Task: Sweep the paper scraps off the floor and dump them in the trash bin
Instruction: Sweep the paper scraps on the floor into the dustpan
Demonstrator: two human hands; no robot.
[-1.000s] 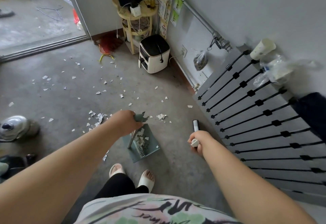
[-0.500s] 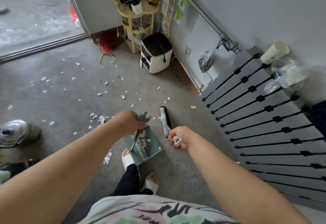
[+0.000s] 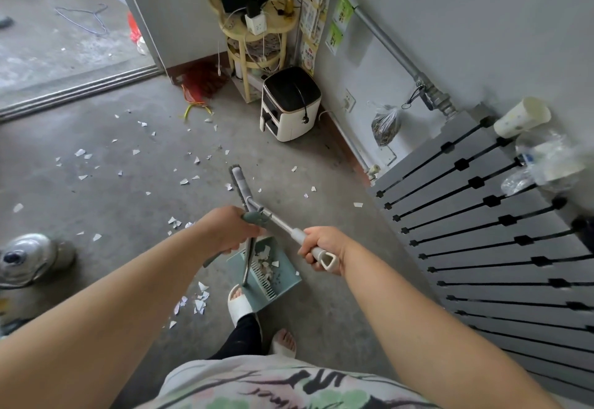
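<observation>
Open floor (image 3: 112,209) lies ahead-left; the slatted panel (image 3: 466,247) and white appliance (image 3: 289,106) block the right.

Left hand (image 3: 229,231) grips dustpan (image 3: 268,268) handle; right hand (image 3: 323,247) grips broom (image 3: 241,183) over scraps (image 3: 180,181).

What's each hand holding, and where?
Left hand grips the dustpan by its handle top; right hand grips the broom at its white handle end.

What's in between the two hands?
In the head view, the broom's silver shaft crosses from the right hand toward the left hand. Below that gap sits the teal dustpan holding paper scraps.
</observation>
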